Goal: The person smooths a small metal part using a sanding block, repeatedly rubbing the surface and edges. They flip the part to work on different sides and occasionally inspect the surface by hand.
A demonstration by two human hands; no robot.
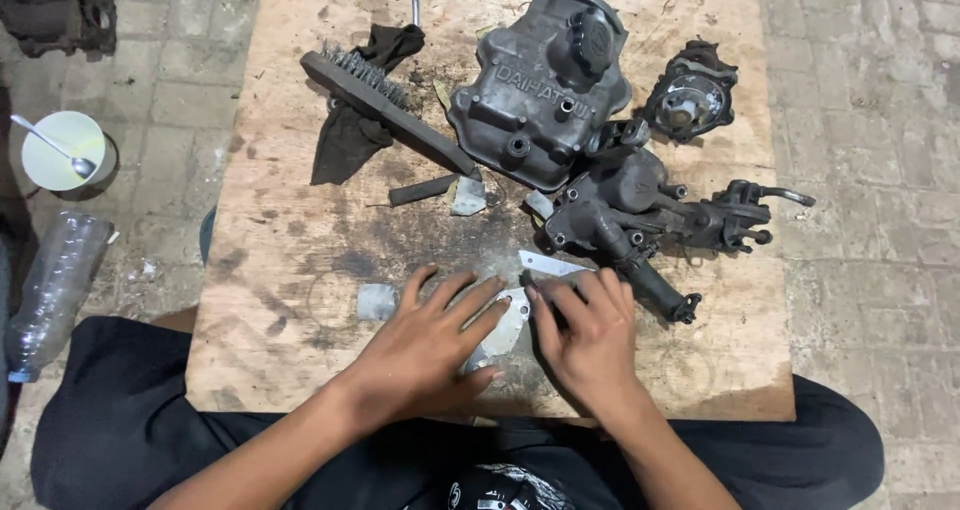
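A person sits at the near edge of a stained plywood tabletop with both hands down on a thin pale gasket sheet that lies flat on the board between them. The left hand rests palm down with its fingers spread apart across the sheet's left part, pinning it rather than gripping it. The right hand lies just beside it, fingers closer together and curled slightly, their tips touching the sheet's right edge; whether they pinch anything there cannot be told.

The sheet looks light, thin and bendable, likely easy to crease or tear, so it would handle best held flat under spread fingers or lifted by an edge with a gentle pinch. Most of it is hidden beneath the two hands; only a strip shows between them.

Small offcuts of the same pale material lie just left of the left hand, and another sliver lies just beyond the right fingertips. Farther off sit a grey valve cover, a dark cast pump assembly at the right, a round housing at the far right, and a wire brush lying over a black rag. On the paved floor at the left stand a cup with a spoon and a plastic bottle.
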